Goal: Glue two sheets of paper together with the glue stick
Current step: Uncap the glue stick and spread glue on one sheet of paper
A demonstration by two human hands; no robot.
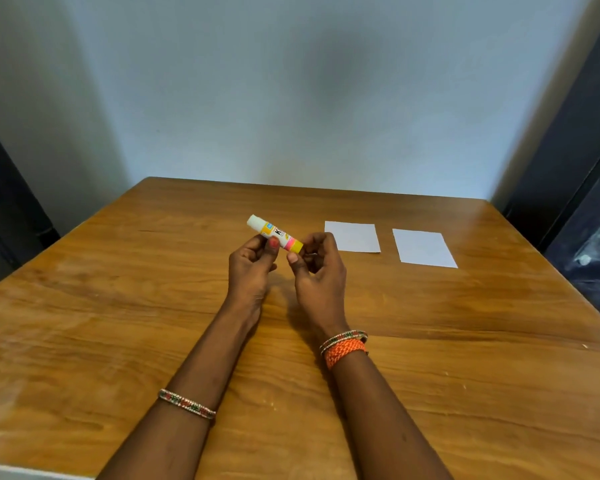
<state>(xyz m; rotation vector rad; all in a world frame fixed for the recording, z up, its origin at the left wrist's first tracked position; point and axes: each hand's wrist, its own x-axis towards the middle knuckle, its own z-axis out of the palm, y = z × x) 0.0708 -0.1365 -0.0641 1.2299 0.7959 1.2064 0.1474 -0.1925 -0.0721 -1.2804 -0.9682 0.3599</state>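
Observation:
A glue stick (274, 233) with a white cap and a yellow, white and pink label is held above the middle of the wooden table (118, 306), tilted with the cap up and to the left. My left hand (252, 268) pinches its body between thumb and fingers. My right hand (317, 268) grips its yellow lower end with the fingertips. Two white paper sheets lie flat on the table to the right, side by side and apart: the nearer-left sheet (354, 236) and the right sheet (425, 248).
A pale wall rises behind the table's far edge. Dark furniture stands at the left and right sides of the table. Bangles sit on both wrists, with an orange thread band on the right one.

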